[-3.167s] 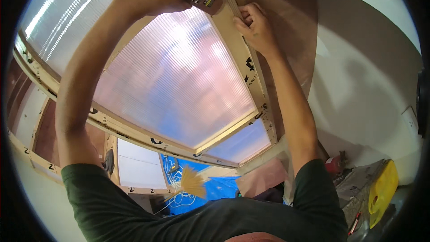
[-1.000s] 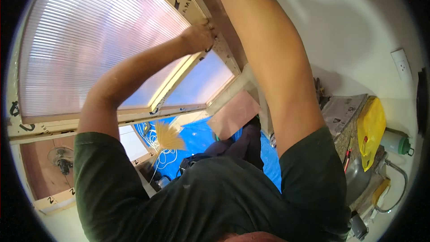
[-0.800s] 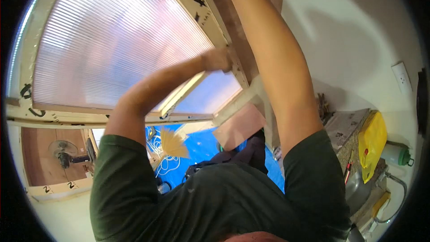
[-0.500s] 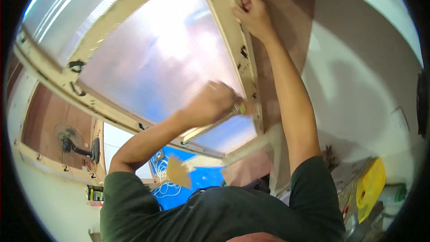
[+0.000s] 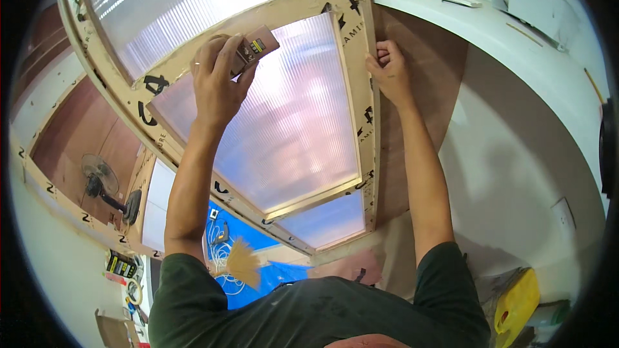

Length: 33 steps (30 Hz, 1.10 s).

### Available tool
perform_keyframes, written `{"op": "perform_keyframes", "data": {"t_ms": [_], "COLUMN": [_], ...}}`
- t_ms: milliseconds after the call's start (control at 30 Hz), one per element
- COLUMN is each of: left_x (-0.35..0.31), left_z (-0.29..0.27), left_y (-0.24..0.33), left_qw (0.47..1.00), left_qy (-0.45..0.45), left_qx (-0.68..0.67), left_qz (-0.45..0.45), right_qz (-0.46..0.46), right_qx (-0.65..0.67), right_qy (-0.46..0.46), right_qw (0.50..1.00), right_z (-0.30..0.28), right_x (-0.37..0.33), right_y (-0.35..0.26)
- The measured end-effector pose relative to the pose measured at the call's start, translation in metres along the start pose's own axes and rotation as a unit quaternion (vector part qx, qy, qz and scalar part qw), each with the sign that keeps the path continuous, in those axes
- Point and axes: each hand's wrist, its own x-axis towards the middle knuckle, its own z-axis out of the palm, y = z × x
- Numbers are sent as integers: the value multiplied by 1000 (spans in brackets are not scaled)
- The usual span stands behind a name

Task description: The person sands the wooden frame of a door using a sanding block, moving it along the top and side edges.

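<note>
My left hand [image 5: 218,87] is closed around a small brown block with a dark printed label, which looks like a sanding block [image 5: 265,40]. It is raised over the upper left part of a ribbed translucent panel [image 5: 293,113]. That panel sits in a pale wooden frame [image 5: 345,9] with black marks on it. At the frame's right edge, my right hand [image 5: 392,78] has its fingers curled, with thumb and fingertips gripping the wood. Whether the block touches the frame's crossbar I cannot tell.
A black fan [image 5: 106,187] stands beyond the frame at left. Below are a straw-coloured brush [image 5: 244,264], white cable [image 5: 222,270] and blue sheeting [image 5: 248,229]. A white ledge [image 5: 445,19] holds small items at upper right. A yellow bag [image 5: 519,303] lies at lower right.
My left hand has swung from the panel's lower right corner up and left with the block. My right hand keeps its hold on the frame's edge. The whole view has shifted.
</note>
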Motion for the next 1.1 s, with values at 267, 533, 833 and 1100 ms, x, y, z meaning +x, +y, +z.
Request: {"op": "perform_keyframes", "data": {"t_ms": [267,533,833,1100], "left_x": [17,37,61,95], "left_z": [13,32,51,63], "left_y": [4,18,26,36], "left_qw": [998,998,994,980], "left_qy": [-6,-6,-43,-133], "left_qx": [49,28,10,24], "left_qz": [42,53,99,149], "right_qz": [46,56,64,58], "right_qx": [-42,-31,-29,2], "right_qy": [-8,-25,-23,-25], "right_qw": [998,998,997,998], "right_z": [-1,-5,-5,-3], "right_x": [-3,-2,-1,-2], "right_y": [-13,-15,-17,-10]}}
